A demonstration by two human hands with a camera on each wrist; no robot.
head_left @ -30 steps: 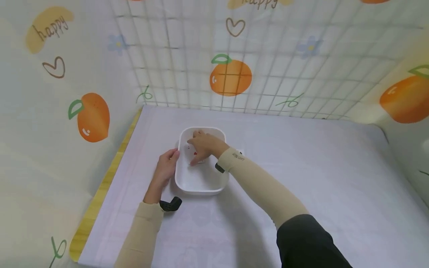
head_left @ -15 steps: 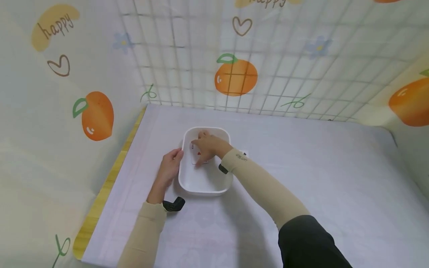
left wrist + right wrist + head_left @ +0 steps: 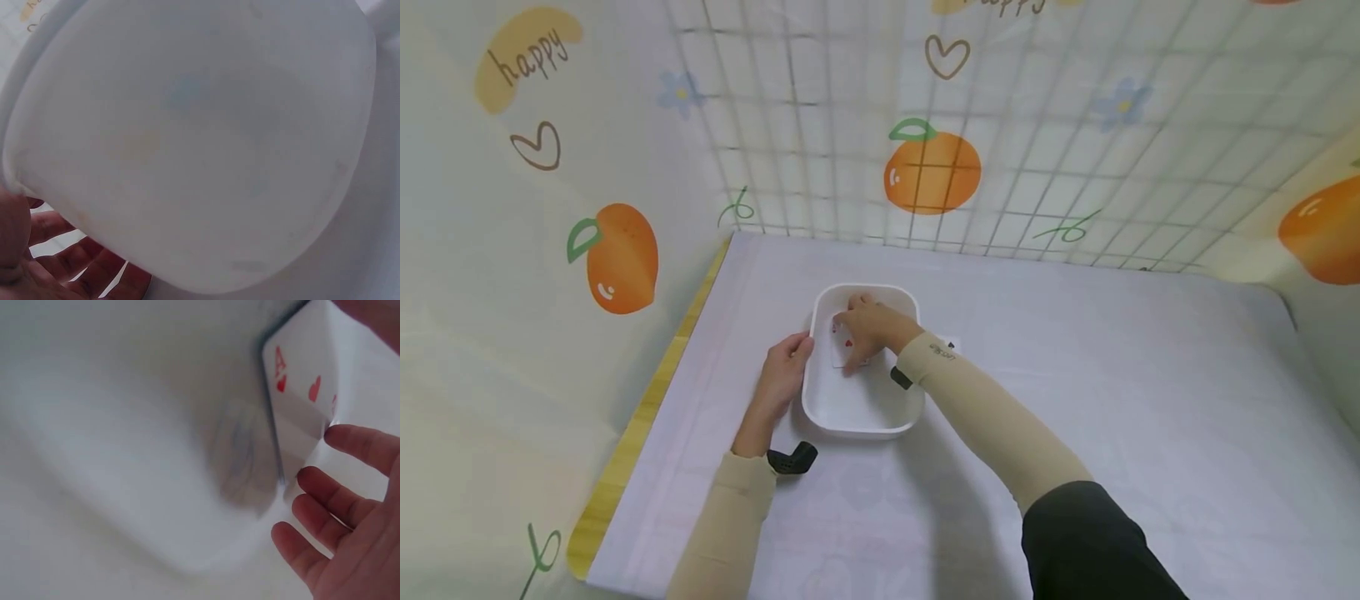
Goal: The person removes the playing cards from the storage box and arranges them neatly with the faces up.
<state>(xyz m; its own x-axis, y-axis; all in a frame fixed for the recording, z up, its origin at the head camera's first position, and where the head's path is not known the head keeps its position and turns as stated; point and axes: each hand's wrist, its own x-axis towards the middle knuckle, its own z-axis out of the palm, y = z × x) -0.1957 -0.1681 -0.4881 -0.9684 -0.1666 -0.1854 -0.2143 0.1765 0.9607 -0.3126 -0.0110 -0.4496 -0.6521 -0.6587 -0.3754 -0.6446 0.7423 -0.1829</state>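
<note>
A white plastic bin point(image 3: 857, 408) with rounded corners stands on the table. My left hand point(image 3: 785, 371) grips its left rim; in the left wrist view the fingers point(image 3: 75, 256) lie along the bin's outer wall. Inside the bin, my right hand point(image 3: 871, 327) spans an ace of hearts playing card point(image 3: 847, 343), thumb at one edge and fingertips at the other. Close up, this playing card point(image 3: 300, 394) looks bent between thumb and fingers point(image 3: 362, 447), face up. The right hand covers part of it in the head view.
Another card point(image 3: 953, 342) with a black mark lies on the white tabletop right of the bin, partly behind the right sleeve point(image 3: 985, 392). A wooden table edge point(image 3: 647, 400) runs along the left. A printed curtain point(image 3: 820, 150) hangs at the back over a wire grid.
The head view has shifted slightly, so everything sits a little further right in it. Slightly more of the playing card shows beside my right hand. My left hand keeps its grip on the rim.
</note>
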